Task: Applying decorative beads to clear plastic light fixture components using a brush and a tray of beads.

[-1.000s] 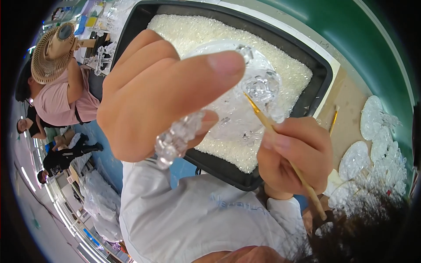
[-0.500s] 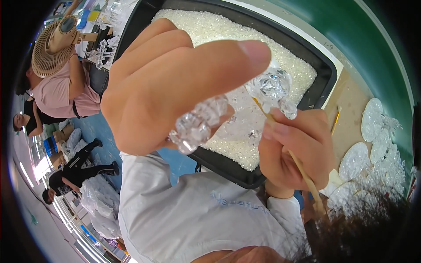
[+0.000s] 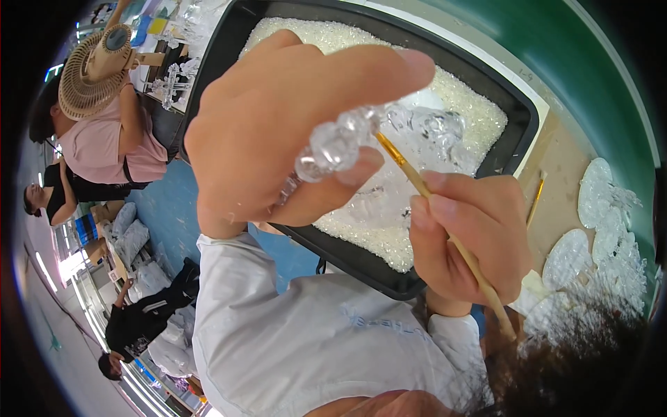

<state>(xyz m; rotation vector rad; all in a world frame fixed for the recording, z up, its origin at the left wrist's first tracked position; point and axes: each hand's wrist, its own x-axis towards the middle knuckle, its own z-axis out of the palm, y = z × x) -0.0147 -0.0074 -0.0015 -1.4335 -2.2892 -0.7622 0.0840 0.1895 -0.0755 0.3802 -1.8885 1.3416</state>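
My left hand (image 3: 292,118) is raised close to the camera and grips a clear, knobbly crystal piece (image 3: 340,142) between thumb and fingers. My right hand (image 3: 472,233) holds a thin wooden-handled brush (image 3: 445,226) like a pencil, its tip touching the crystal piece near my left thumb. Under both hands lies a black tray (image 3: 514,104) filled with small white granules (image 3: 326,38).
Several flat clear crystal discs (image 3: 590,229) lie on the brown bench at right, beside a second brush (image 3: 535,201). A green wall edge runs along the top right. At left, a person in pink with a fan (image 3: 90,69) and other people stand on a blue floor.
My left hand has lifted and turned the crystal piece up and to the right. My right hand has followed, bringing the brush tip to the piece.
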